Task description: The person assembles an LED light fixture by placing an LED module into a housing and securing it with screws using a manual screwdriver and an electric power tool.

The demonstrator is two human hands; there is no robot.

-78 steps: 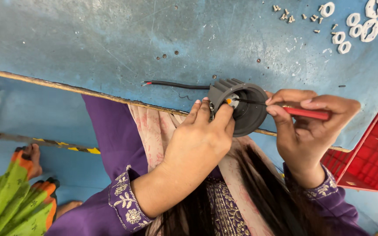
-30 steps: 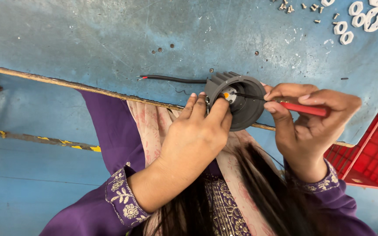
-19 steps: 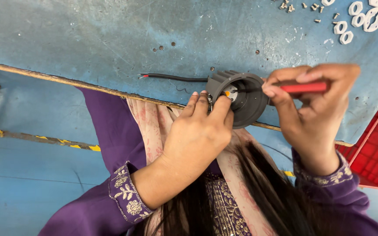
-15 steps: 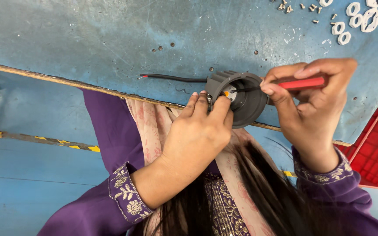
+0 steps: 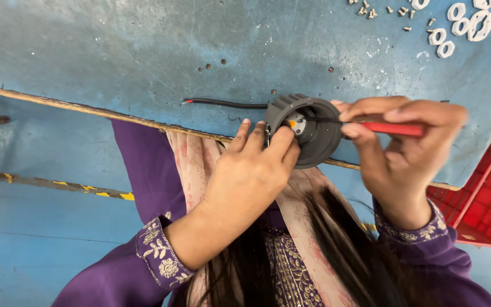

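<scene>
A worn blue worktop [image 5: 115,51] filled the upper part of the view, its wooden edge running across toward the person's lap. A red plastic crate [image 5: 487,199] stood below the worktop's edge at the right. At that edge sat a dark grey round housing [image 5: 308,132] with a ribbed rim, tilted so that its open face showed a small orange and white part inside. The left hand [image 5: 245,176] gripped the housing from below, fingers [image 5: 282,139] curled over its rim and closed on it. The right hand [image 5: 404,142] was wrapped tightly around a red-handled screwdriver [image 5: 393,128], whose thin shaft reached into the housing's opening. A black cable [image 5: 228,103] with a red tip trailed from the housing's left side across the worktop. Well apart, at the far right corner, lay white plastic rings [image 5: 461,23] and, beside them, a scatter of small screws [image 5: 376,10].
</scene>
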